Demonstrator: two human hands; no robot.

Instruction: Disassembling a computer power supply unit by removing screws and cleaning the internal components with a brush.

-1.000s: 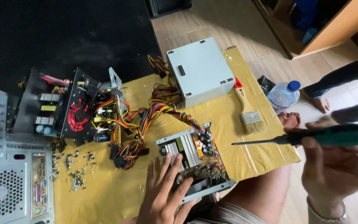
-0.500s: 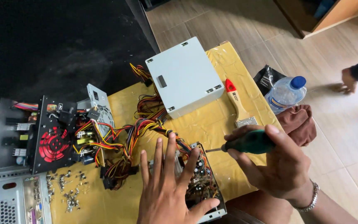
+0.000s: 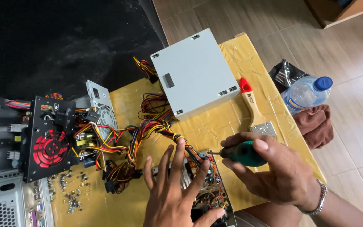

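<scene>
Closer now, right hand (image 3: 274, 176) grips screwdriver (image 3: 242, 153); left hand (image 3: 177, 197) splayed open — yellow table (image 3: 248, 63), tiled floor (image 3: 349, 50)

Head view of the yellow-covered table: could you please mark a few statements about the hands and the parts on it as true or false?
1. The right hand holds a green-handled screwdriver. True.
2. The left hand grips the wooden paintbrush with the red-tipped handle. False: it lies spread over the open circuit board; the brush lies untouched.
3. The closed grey metal box sits on the yellow table cover. True.
4. The clear plastic bottle with the blue cap stands on the table. False: it lies beside it on the floor.
</scene>
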